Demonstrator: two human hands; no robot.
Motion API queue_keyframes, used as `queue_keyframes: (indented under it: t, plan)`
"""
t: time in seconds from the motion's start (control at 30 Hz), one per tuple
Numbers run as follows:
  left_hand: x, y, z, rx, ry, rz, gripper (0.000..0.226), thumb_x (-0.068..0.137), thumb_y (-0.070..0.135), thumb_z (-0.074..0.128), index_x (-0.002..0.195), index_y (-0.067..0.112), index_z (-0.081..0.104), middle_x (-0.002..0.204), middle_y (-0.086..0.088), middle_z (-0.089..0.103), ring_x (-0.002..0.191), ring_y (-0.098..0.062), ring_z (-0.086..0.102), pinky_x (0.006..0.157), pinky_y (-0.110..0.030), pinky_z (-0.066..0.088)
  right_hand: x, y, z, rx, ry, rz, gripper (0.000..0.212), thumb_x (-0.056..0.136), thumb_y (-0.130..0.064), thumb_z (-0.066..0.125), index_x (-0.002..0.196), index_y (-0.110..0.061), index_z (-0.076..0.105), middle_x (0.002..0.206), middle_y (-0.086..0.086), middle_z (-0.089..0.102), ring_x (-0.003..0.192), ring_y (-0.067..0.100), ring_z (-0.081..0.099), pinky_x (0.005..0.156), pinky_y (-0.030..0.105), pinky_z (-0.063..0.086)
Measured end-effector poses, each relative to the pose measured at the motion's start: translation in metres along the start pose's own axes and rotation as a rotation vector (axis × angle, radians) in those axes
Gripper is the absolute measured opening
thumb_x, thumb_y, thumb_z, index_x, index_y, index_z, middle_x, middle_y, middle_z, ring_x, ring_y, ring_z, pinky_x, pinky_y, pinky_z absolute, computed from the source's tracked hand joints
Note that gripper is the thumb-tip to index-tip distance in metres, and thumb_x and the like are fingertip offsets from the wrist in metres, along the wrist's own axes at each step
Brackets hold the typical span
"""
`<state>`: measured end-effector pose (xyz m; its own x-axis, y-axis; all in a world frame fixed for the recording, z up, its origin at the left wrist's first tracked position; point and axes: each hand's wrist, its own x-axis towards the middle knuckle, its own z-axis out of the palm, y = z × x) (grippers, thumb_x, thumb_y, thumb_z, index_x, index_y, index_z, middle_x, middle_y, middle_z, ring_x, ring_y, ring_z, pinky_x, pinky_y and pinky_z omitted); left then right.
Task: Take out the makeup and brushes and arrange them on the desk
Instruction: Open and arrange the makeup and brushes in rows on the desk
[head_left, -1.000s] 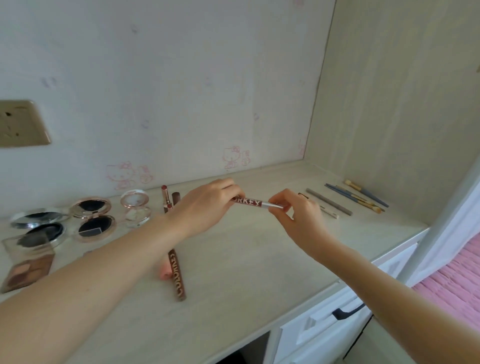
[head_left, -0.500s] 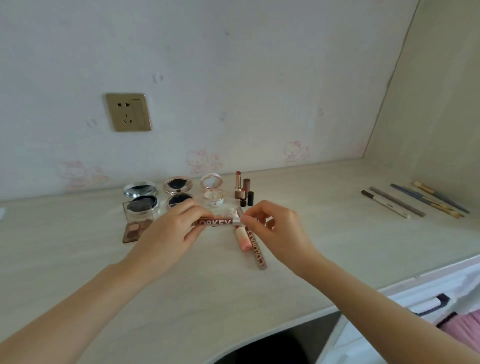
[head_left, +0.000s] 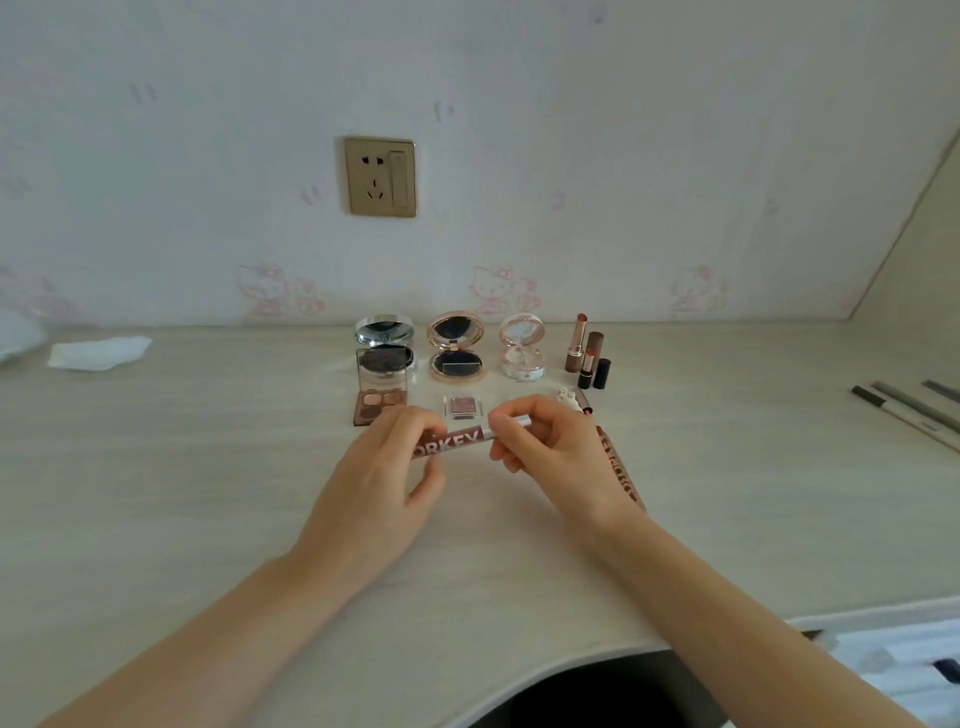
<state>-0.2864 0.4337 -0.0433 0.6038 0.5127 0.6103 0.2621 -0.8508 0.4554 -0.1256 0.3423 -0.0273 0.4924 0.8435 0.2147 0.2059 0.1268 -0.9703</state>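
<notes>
While both hands hold the dark red lip pen just above the table, the left hand pinches its lettered barrel and the right hand pinches the silver end. I'd keep it level, then lay it parallel beside the patterned pen, clear of the 3 open compacts.

Your left hand and right hand pinched the red lip pencil between them above the desk, just before the open compacts and lipsticks.
</notes>
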Motion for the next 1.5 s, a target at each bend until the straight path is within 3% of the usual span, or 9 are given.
queue_keyframes:
  t: [0.23,0.33,0.57,0.77,0.87,1.0,1.1,1.27,1.5]
  plan:
    - [0.004,-0.006,0.001,0.008,0.031,0.059,0.013,0.085,0.026,0.067,0.092,0.021,0.057,0.086,0.014,0.055,0.078,-0.002,0.050,0.068,-0.017,0.039,-0.007,0.000,-0.002,-0.129,0.009,-0.044,0.018,0.089,-0.032,0.062,0.083,-0.016,0.069,0.057,-0.005,0.064,0.052,0.008,0.048,0.056,0.021,0.040]
    - [0.004,-0.006,0.000,-0.014,0.021,0.079,0.012,0.086,0.032,0.063,0.092,0.022,0.060,0.085,0.015,0.056,0.078,-0.005,0.053,0.068,-0.023,0.043,-0.010,0.001,-0.002,-0.151,0.016,-0.084,0.011,0.088,-0.029,0.063,0.084,-0.019,0.068,0.063,-0.004,0.067,0.057,0.011,0.051,0.059,0.030,0.041]
    - [0.005,-0.009,-0.001,-0.054,0.029,0.068,0.025,0.086,0.040,0.056,0.097,0.020,0.066,0.088,0.013,0.060,0.080,-0.005,0.057,0.068,-0.019,0.045,-0.013,0.003,-0.003,-0.153,-0.051,-0.174,0.014,0.087,-0.011,0.066,0.090,-0.024,0.063,0.088,-0.015,0.063,0.082,0.006,0.059,0.067,0.021,0.049]
    - [0.005,-0.010,0.000,-0.043,0.069,0.071,0.014,0.084,0.027,0.065,0.096,0.019,0.065,0.092,0.012,0.060,0.082,-0.003,0.056,0.073,-0.017,0.044,-0.015,-0.002,-0.004,-0.086,0.004,-0.070,0.024,0.090,-0.039,0.058,0.089,-0.015,0.062,0.067,-0.002,0.065,0.061,0.007,0.056,0.060,0.023,0.046]
    - [0.005,-0.009,0.000,-0.047,0.047,0.090,0.017,0.086,0.032,0.061,0.099,0.022,0.064,0.093,0.015,0.058,0.082,0.000,0.055,0.073,-0.014,0.043,-0.014,0.000,-0.003,-0.174,0.027,-0.102,0.025,0.095,-0.030,0.053,0.076,-0.015,0.062,0.057,-0.006,0.059,0.052,0.004,0.049,0.055,0.014,0.042]
    - [0.005,-0.010,-0.001,-0.059,0.016,0.086,0.018,0.086,0.035,0.059,0.100,0.025,0.064,0.092,0.019,0.058,0.080,-0.002,0.056,0.069,-0.015,0.044,-0.013,0.004,-0.007,-0.096,-0.012,-0.085,0.013,0.089,-0.009,0.059,0.086,-0.021,0.064,0.076,-0.009,0.062,0.069,0.007,0.055,0.063,0.019,0.047]
    - [0.005,-0.010,-0.001,-0.059,0.020,0.094,0.016,0.085,0.031,0.064,0.099,0.023,0.064,0.092,0.017,0.059,0.079,-0.003,0.057,0.069,-0.018,0.046,-0.012,0.003,-0.009,0.029,-0.059,-0.078,0.013,0.076,-0.011,0.061,0.086,-0.020,0.063,0.081,-0.006,0.062,0.072,0.012,0.055,0.067,0.026,0.047]
    - [0.004,-0.008,-0.001,-0.071,0.013,0.111,0.016,0.086,0.032,0.063,0.100,0.024,0.064,0.091,0.017,0.060,0.078,-0.006,0.058,0.066,-0.025,0.049,-0.010,0.007,-0.008,0.026,-0.023,-0.012,0.016,0.093,-0.028,0.059,0.089,-0.015,0.067,0.070,-0.003,0.066,0.065,0.011,0.059,0.058,0.027,0.046]
    - [0.005,-0.010,-0.001,-0.070,0.017,0.113,0.017,0.085,0.034,0.063,0.099,0.023,0.065,0.090,0.016,0.060,0.076,-0.008,0.058,0.064,-0.026,0.048,-0.011,0.006,-0.009,0.045,-0.070,-0.040,0.019,0.087,-0.002,0.060,0.088,-0.020,0.065,0.085,0.002,0.065,0.076,0.019,0.059,0.068,0.033,0.051]
